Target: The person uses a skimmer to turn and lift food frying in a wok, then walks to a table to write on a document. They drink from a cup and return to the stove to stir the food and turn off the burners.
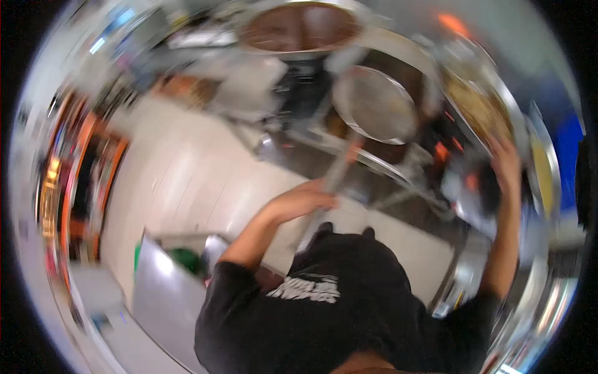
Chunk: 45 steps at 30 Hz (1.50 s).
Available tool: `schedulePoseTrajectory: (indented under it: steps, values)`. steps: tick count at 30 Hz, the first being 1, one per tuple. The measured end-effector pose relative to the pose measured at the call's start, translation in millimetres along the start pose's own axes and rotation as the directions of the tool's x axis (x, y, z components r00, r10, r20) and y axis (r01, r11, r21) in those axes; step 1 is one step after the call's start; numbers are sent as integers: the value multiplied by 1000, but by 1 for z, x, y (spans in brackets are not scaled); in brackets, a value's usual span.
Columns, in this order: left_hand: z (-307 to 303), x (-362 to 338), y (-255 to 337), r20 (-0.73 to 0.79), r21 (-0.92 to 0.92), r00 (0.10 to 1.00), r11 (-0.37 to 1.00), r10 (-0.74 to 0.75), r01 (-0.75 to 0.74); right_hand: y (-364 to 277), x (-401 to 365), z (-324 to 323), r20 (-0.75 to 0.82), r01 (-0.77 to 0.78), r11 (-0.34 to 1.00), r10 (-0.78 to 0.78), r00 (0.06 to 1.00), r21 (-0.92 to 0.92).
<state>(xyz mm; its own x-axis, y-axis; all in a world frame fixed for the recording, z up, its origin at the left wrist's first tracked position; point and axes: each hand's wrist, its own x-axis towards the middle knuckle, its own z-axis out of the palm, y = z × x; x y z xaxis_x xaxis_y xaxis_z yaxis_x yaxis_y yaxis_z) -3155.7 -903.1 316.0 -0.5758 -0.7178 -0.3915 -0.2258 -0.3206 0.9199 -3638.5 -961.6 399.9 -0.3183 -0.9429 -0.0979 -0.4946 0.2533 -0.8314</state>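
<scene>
My left hand [305, 201] is closed around the handle of a long-handled strainer [379, 103]. Its round, greyish head lies over a dark vessel [405, 53] on the stove, tilted away from me. On the right, my right hand [506, 161] reaches to the near rim of a large wok [503, 78] with yellowish-brown contents. Motion smears those fingers, so whether they grip the rim or only touch it does not show. Orange flame glows [441, 151] appear below and left of the wok.
A big pot [302, 28] with reddish-brown contents stands at the back. Pale tiled floor [168, 162] stretches to the left. An orange-framed shelf [112, 181] lines the far left, and a metal bin-like container [165, 287] with something green stands by my left side. Another flame [453, 25] burns at the upper right.
</scene>
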Motion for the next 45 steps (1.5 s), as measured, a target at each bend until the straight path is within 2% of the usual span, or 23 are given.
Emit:
schedulePoseTrajectory:
  steps: [3,4,5,6,9,11,12,15,18,25,28,30,31,32,33,34,37,38,39,40,42,43,45]
  values:
    - [10,-16,15,-47,-142,997,988,-61,54,-14,-1,42,-248,278,938,-325,912,-206]
    - [10,-17,17,-13,-158,997,985,-72,69,-21,-2,50,-235,248,924,-320,918,-291]
    - [9,-20,18,4,-181,996,980,-85,85,-2,14,59,-259,376,756,-571,779,-535]
    - [8,-25,16,2,-215,995,972,-99,97,-10,9,76,-298,405,766,-590,750,-499]
    - [7,-26,17,26,-248,992,960,-125,128,-5,11,106,-271,255,708,-539,797,-658]
    - [7,-34,20,38,-262,990,955,-134,139,6,11,126,-238,235,658,-546,803,-716]
    - [6,-36,20,39,-256,990,956,-138,143,13,11,136,-221,251,605,-596,772,-756]
    - [6,-39,18,21,-235,990,962,-138,139,64,28,160,-71,269,445,-613,787,-854]
    - [8,-37,16,13,-203,988,967,-152,152,95,41,168,36,268,351,-547,837,-898]
    - [6,-19,12,5,-94,994,989,-112,112,108,43,182,59,255,336,-498,865,-907]
    - [1,-17,2,-52,-52,994,994,-95,92,85,25,190,6,220,435,-442,897,-873]
    - [2,-1,-6,-77,-8,993,996,-85,84,50,3,189,18,175,558,-275,961,-811]
    - [3,4,-9,-124,-63,987,993,-103,95,34,-16,184,27,163,591,-232,972,-790]
    - [-1,16,-17,-86,-29,994,997,-67,65,22,-33,182,8,187,619,-280,960,-763]
    - [10,18,-8,-132,-100,985,990,-111,99,20,-44,179,0,247,672,-346,938,-698]
    - [3,23,-18,-93,-131,989,986,-115,102,17,-45,195,-28,166,754,-237,971,-636]
    - [-4,46,-32,7,-238,998,969,-61,61,22,-38,237,-92,136,951,-167,982,-278]
    - [-4,47,-34,25,-280,999,959,-40,45,36,-20,257,61,375,864,-377,924,-337]
    - [-3,49,-38,59,-340,998,940,-1,21,49,-4,282,104,438,848,-427,898,-299]
    - [-1,51,-41,87,-400,996,916,35,3,38,-31,275,199,77,953,-139,970,292]
    - [11,85,-44,88,-486,993,873,83,-30,86,-5,286,245,249,938,-307,920,241]
    - [9,85,-47,97,-468,992,883,85,-30,93,-22,276,270,362,926,-378,886,109]
    - [5,101,-60,118,-433,989,901,86,-27,114,-74,217,456,412,911,-365,812,-4]
